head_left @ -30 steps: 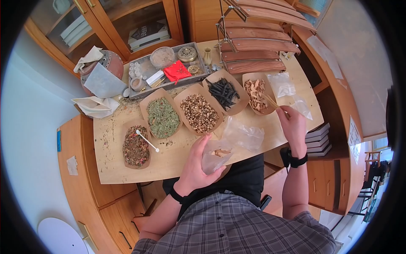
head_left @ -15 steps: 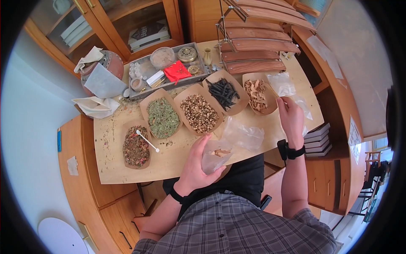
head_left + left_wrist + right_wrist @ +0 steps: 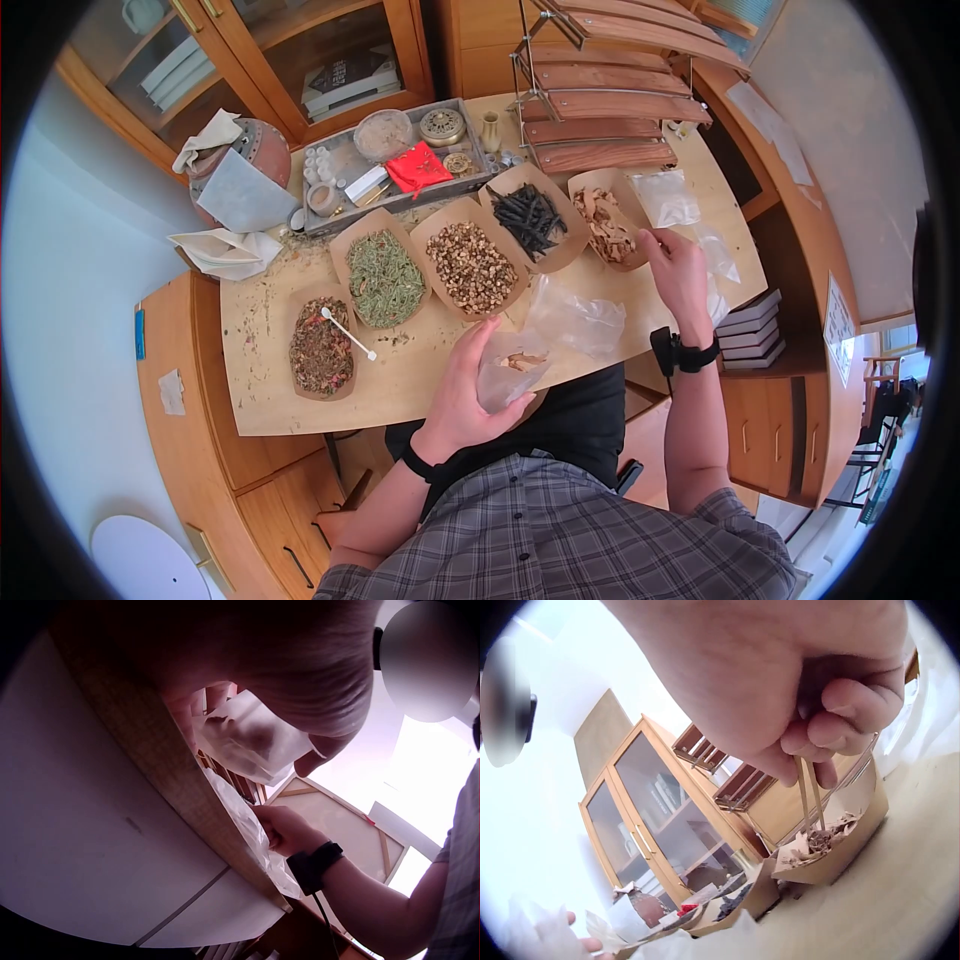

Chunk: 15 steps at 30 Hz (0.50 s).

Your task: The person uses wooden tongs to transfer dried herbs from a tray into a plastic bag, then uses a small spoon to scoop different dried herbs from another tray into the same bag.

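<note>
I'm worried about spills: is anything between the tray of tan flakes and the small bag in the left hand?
Yes: a crumpled clear bag lies on the table between the tray of tan flakes and the small bag in the left hand. It seems low enough for the sticks in the right hand to pass over.

Readable lettering or numbers — none.
</note>
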### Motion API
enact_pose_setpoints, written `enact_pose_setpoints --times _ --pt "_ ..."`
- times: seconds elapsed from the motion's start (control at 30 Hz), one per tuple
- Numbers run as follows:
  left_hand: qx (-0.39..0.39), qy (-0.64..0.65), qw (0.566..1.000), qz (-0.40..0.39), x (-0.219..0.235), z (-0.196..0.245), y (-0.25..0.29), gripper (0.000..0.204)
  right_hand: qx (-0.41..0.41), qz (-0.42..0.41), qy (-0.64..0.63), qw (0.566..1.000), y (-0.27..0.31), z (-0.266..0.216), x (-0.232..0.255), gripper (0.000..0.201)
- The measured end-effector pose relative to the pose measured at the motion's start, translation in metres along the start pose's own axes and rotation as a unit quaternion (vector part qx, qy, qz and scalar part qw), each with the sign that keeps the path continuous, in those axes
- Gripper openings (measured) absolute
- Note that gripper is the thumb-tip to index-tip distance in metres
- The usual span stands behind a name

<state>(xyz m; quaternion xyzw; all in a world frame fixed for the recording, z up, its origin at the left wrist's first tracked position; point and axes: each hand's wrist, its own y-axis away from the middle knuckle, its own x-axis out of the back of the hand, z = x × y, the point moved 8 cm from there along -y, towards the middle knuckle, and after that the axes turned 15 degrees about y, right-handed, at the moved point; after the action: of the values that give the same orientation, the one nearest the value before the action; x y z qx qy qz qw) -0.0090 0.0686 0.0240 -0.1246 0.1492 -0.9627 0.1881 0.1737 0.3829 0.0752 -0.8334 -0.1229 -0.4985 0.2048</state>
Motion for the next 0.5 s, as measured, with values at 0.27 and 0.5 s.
enact_pose_setpoints --times 0.27,0.5 --pt "-0.002 0.003 1.0 0.001 0.0 -0.002 0.001 0.112 -0.029 -0.007 -0.042 0.999 0.004 0.008 0.003 0.037" --pt "-0.004 0.0 1.0 0.0 -0.001 -0.001 0.001 0.111 0.006 -0.012 -0.039 0.999 0.011 -0.006 0.005 0.033"
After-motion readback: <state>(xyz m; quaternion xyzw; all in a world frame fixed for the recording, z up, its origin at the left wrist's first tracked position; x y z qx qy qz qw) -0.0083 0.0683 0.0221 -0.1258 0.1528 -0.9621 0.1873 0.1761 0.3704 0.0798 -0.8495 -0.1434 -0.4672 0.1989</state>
